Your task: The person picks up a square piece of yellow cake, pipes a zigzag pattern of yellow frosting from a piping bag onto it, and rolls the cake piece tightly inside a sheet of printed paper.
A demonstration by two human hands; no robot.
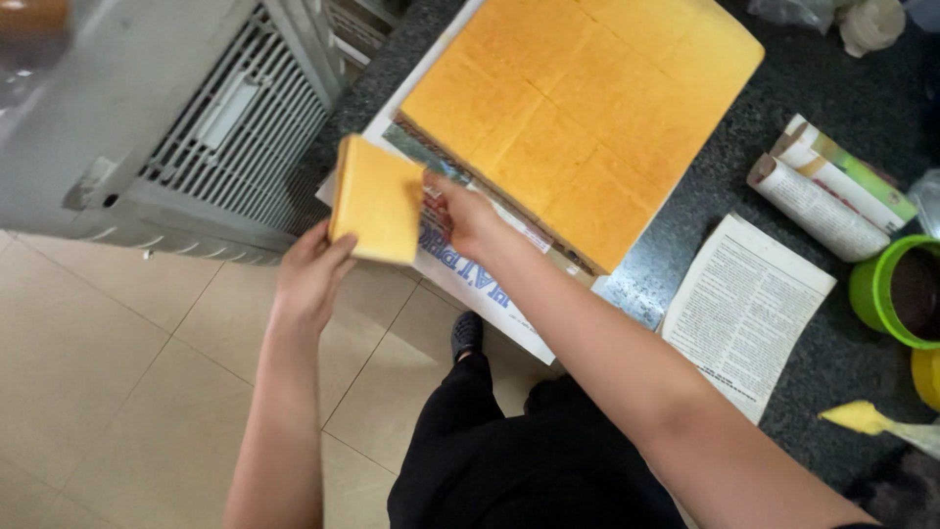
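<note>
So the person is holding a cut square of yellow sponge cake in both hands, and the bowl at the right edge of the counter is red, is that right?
Not quite: the bowl at the right edge of the counter is green, not red, as the head view shows. The rest holds: the left hand and right hand hold a cut square of yellow sponge cake.

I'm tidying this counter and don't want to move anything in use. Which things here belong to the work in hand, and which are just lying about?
In use:
- cut square of sponge cake, held by left hand and right hand
- scored cake slab
- newspaper under the slab

Lying about:
- rolled papers
- printed sheet
- green tub
- grey grilled appliance
</note>
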